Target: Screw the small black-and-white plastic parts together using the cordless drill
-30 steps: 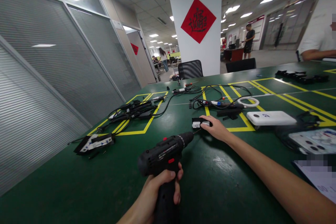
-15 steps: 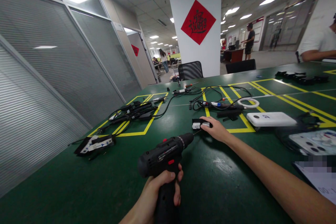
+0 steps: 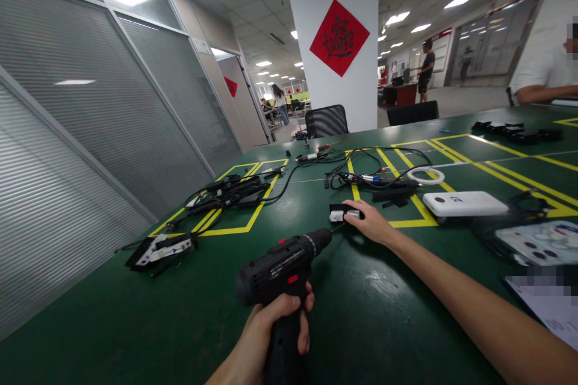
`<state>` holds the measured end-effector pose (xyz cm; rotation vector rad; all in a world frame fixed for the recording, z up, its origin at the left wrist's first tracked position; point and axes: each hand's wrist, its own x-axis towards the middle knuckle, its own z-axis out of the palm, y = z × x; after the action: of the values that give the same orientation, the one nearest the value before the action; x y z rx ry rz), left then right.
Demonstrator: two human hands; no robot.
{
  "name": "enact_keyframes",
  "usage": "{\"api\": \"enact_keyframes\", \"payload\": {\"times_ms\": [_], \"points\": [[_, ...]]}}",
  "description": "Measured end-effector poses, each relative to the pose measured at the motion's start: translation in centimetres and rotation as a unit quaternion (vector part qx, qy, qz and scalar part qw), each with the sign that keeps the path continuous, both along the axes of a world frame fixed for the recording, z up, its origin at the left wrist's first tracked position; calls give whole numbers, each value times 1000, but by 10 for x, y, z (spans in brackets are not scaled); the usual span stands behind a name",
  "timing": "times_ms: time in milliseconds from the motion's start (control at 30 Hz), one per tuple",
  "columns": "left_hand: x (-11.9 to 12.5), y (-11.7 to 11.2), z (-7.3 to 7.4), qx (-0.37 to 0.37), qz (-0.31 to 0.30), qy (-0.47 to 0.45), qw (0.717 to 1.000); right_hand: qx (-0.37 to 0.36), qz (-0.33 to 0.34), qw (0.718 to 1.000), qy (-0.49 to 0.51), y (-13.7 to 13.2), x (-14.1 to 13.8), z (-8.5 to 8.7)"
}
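My left hand is wrapped around the handle of a black cordless drill with red buttons. The drill points forward and to the right, and its thin bit reaches the near side of a small black-and-white part. Whether the tip touches that part I cannot tell. My right hand grips the part from its right side against the table, and its fingers cover much of it.
The green table carries yellow tape outlines. Left lie bundled black cables and a black-and-white piece. Beyond my right hand are a corded pen-like tool, a white ring and a white box. A person sits far right.
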<state>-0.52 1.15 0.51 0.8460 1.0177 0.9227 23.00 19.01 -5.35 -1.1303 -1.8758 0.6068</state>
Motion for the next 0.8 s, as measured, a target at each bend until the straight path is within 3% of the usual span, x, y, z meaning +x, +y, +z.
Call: {"api": "enact_keyframes", "payload": {"times_ms": [167,800], "points": [[1,-2,4,5,-1,10,1000,3,2,1000,-3,-1,-1,1],[1,1,-6,-9,6,-26,1000,8,8,1000,-15,1,2,1]]}}
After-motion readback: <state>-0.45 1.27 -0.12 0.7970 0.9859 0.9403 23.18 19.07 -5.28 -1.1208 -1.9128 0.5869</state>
